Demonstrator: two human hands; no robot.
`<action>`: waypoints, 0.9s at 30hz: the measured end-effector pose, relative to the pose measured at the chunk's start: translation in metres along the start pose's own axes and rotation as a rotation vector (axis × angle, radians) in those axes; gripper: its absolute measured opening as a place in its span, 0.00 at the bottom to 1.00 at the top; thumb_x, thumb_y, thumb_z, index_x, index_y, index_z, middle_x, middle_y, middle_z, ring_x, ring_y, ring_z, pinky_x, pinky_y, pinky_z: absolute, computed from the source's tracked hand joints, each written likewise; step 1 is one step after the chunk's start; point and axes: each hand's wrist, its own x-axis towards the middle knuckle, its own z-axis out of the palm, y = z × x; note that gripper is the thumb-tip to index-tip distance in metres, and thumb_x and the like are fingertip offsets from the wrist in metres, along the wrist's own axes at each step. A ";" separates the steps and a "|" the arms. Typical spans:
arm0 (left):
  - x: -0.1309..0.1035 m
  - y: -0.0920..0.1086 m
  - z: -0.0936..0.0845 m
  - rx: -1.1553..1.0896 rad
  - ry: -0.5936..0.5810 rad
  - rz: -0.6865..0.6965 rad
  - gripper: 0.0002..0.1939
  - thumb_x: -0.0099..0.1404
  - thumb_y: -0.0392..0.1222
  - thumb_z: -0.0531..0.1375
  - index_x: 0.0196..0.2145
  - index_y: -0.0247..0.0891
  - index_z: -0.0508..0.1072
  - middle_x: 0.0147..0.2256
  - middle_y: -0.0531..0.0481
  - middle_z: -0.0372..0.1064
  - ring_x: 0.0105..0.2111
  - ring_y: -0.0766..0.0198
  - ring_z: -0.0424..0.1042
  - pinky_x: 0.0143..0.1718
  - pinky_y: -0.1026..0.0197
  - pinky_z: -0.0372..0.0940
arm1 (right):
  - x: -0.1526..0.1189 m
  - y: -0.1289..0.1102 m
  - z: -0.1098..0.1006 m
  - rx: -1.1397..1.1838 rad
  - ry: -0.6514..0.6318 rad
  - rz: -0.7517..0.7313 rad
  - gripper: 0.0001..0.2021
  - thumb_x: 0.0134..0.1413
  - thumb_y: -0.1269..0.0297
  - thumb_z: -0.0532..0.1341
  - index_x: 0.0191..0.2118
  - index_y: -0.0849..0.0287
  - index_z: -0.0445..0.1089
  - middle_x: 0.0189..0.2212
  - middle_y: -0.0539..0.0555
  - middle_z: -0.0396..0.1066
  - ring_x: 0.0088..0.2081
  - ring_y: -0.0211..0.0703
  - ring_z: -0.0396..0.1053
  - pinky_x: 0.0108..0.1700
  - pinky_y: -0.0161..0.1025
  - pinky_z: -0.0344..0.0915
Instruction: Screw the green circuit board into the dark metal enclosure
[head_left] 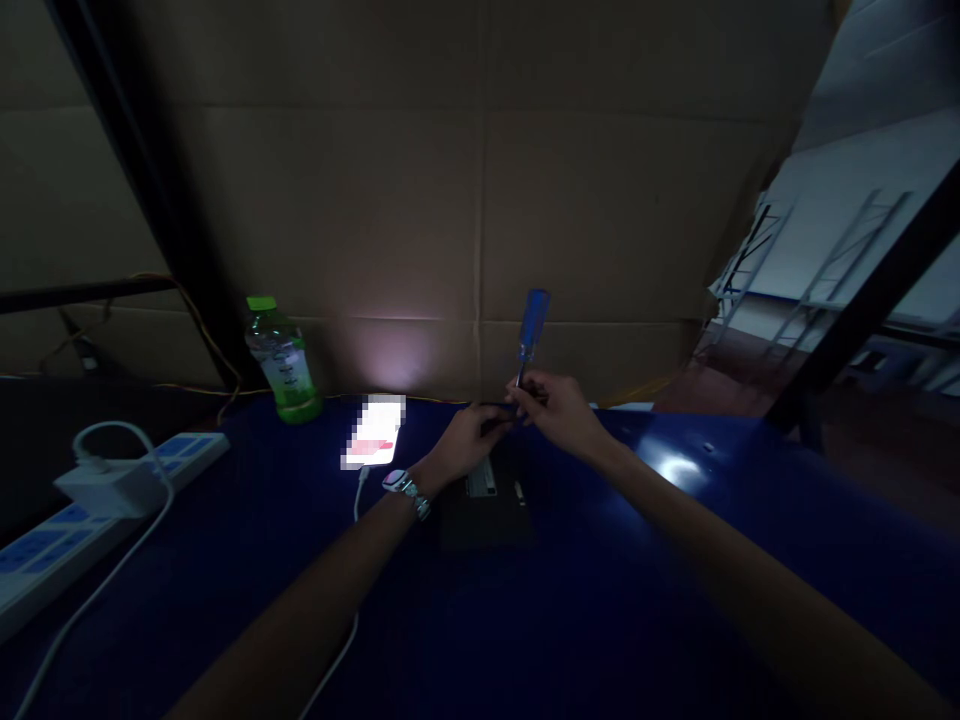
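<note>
A screwdriver (533,322) with a clear blue handle stands nearly upright, handle up. My right hand (556,408) is closed, its fingertips pinching the metal shaft. My left hand (472,436), with a watch (397,481) on the wrist, is closed close by; its thumb and fingers meet near the screwdriver's lower end. Whatever sits between those fingertips is dark and I cannot make it out. Below the hands lies a dark flat mat or sheet (487,528). On it are a grey rectangular piece (482,486) and a small pale slim piece (520,492).
A lit phone (377,432) with a white cable (357,500) lies left of my hands. Behind it stands a green-capped bottle (285,362). A power strip (184,455) holding a white charger (112,485) runs along the left. Cardboard (600,200) walls the back of the blue table (637,620).
</note>
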 end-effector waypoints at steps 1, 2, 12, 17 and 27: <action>0.000 0.000 0.000 0.015 -0.009 -0.014 0.09 0.65 0.37 0.57 0.37 0.37 0.77 0.34 0.49 0.76 0.33 0.63 0.71 0.36 0.61 0.63 | 0.000 0.000 0.000 0.004 0.000 -0.004 0.08 0.57 0.62 0.58 0.37 0.59 0.71 0.31 0.55 0.75 0.28 0.41 0.73 0.29 0.38 0.70; -0.001 0.000 0.000 0.033 0.002 -0.030 0.08 0.65 0.37 0.57 0.36 0.36 0.77 0.32 0.49 0.76 0.31 0.63 0.71 0.35 0.62 0.62 | 0.000 -0.001 0.000 0.004 0.008 -0.006 0.08 0.57 0.62 0.58 0.39 0.59 0.72 0.32 0.55 0.76 0.29 0.41 0.73 0.30 0.39 0.71; 0.000 0.004 0.001 0.037 0.081 -0.027 0.07 0.64 0.38 0.59 0.35 0.38 0.77 0.34 0.49 0.76 0.33 0.62 0.71 0.38 0.60 0.63 | -0.001 0.006 0.004 -0.028 0.057 0.010 0.11 0.57 0.57 0.60 0.29 0.58 0.69 0.22 0.51 0.71 0.24 0.40 0.71 0.27 0.38 0.69; -0.001 0.001 -0.001 -0.005 0.041 -0.022 0.08 0.64 0.37 0.57 0.37 0.38 0.77 0.37 0.48 0.77 0.36 0.61 0.73 0.40 0.60 0.64 | -0.002 0.004 0.003 -0.022 -0.004 -0.025 0.08 0.59 0.62 0.57 0.39 0.58 0.72 0.32 0.55 0.76 0.30 0.42 0.73 0.31 0.40 0.70; -0.004 0.004 -0.005 0.128 0.072 -0.019 0.10 0.64 0.37 0.58 0.43 0.38 0.74 0.43 0.45 0.74 0.44 0.56 0.71 0.49 0.52 0.62 | -0.007 0.006 0.003 -0.100 0.016 -0.001 0.11 0.60 0.58 0.57 0.31 0.58 0.69 0.22 0.50 0.70 0.23 0.40 0.70 0.25 0.37 0.68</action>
